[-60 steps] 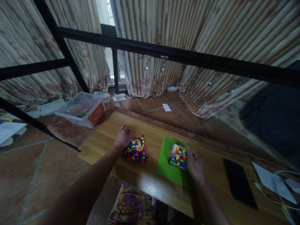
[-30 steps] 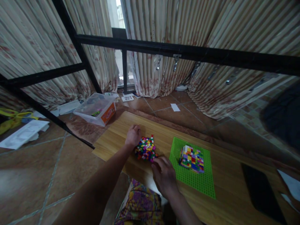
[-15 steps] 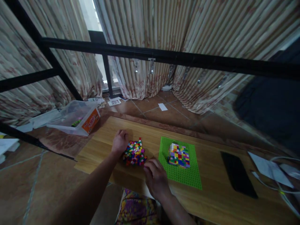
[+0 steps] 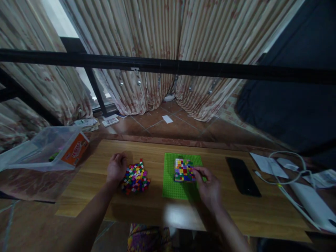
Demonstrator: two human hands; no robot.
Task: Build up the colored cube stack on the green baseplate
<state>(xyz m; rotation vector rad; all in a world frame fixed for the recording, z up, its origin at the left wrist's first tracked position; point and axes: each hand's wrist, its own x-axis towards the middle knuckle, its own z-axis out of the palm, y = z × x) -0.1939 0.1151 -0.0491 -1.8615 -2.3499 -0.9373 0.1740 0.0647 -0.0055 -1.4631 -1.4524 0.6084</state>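
Observation:
My left hand (image 4: pixel 117 168) rests on the table at the left edge of a loose pile of small multicoloured toy bricks (image 4: pixel 135 179). Its fingers are curled in, and whatever they hold, if anything, is hidden. To the right, a block built from many coloured bricks (image 4: pixel 183 171) stands on a green studded baseplate (image 4: pixel 169 189). My right hand (image 4: pixel 208 185) reaches over the plate's right side. Thumb and index finger are pinched together at the right end of the built block and cover part of it. What lies between these fingertips is too small to name.
A black phone-like slab (image 4: pixel 243 176) lies on the wooden table (image 4: pixel 147 210) to the right, near white cables (image 4: pixel 273 180) and papers. At the left on the floor stands a clear plastic bin (image 4: pixel 39 154) with an orange label. A black rail (image 4: pixel 157 64) crosses before the curtains.
My right hand has moved from the pile's right edge to the right end of the built block. My left hand stays beside the pile. The camera view has shifted to the right.

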